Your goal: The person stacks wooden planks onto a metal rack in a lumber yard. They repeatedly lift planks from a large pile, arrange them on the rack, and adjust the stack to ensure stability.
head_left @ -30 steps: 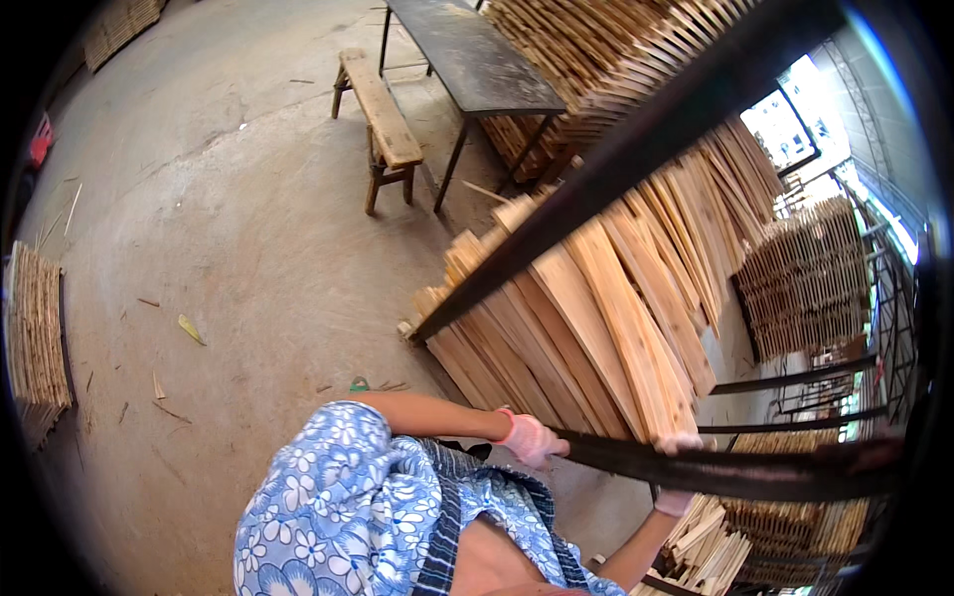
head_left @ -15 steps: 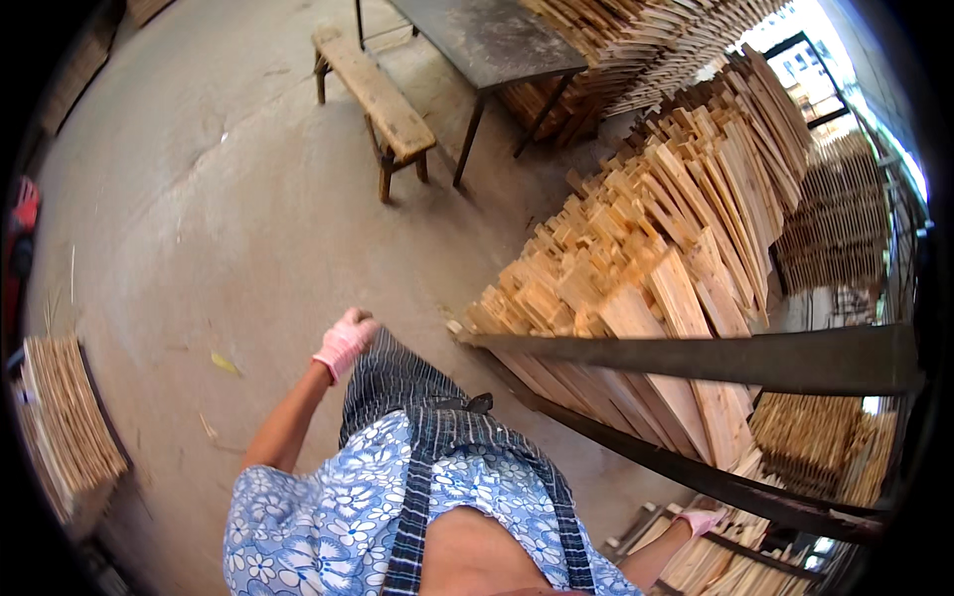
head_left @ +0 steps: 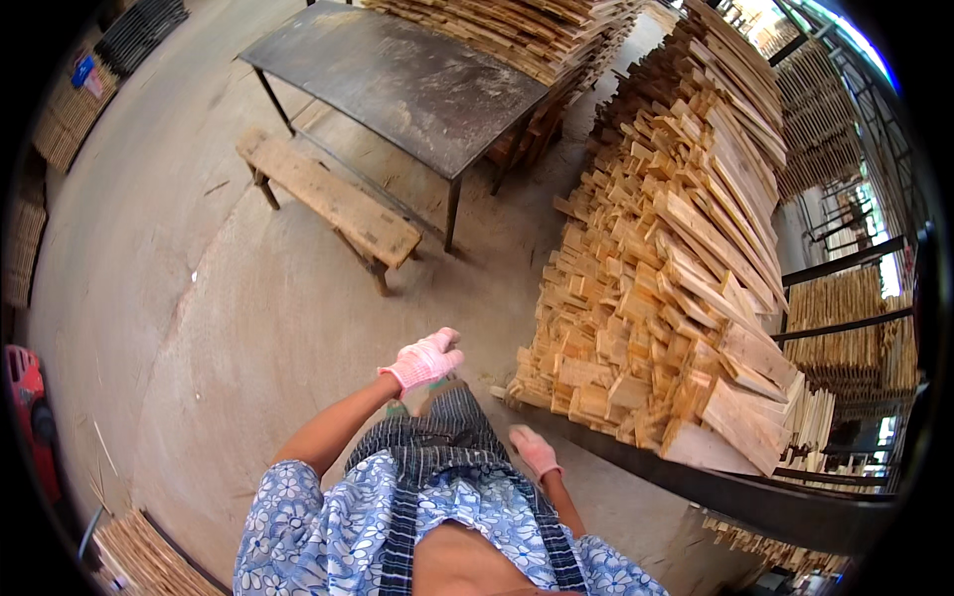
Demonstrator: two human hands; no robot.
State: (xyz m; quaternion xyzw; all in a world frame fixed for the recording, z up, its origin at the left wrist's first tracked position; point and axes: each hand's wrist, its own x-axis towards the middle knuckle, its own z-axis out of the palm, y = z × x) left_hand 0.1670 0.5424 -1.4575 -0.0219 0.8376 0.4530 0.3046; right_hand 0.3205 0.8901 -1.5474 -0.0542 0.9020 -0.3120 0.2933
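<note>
Standing over: a person in a blue floral top and a striped apron is looking down at a concrete floor (head_left: pixel 248 328), both hands wearing pink work gloves.
Left hand: the left hand (head_left: pixel 425 360) is hanging out in front of the body over the bare floor, fingers curling loosely inward, gripping nothing.
Right hand: the right hand (head_left: pixel 534 448) is hanging low beside the apron, fingers lying fairly straight and pointing forward, holding nothing.
Nearest thing: the stack of wooden planks (head_left: pixel 666 298) is rising to the right of both hands, the cut ends facing the person; its lower corner is sitting near the right hand, apart from it, and a little farther from the left hand.
Rail: a dark metal beam (head_left: pixel 755 492) is running under the near edge of the stack, just right of the right hand without touching it.
Farther off: a wooden bench (head_left: pixel 333 204) and a dark metal table (head_left: pixel 397 79) are standing ahead of the left hand, well apart from it.
Edges: bundles of thin slats (head_left: pixel 139 556) are lying at the lower left.
</note>
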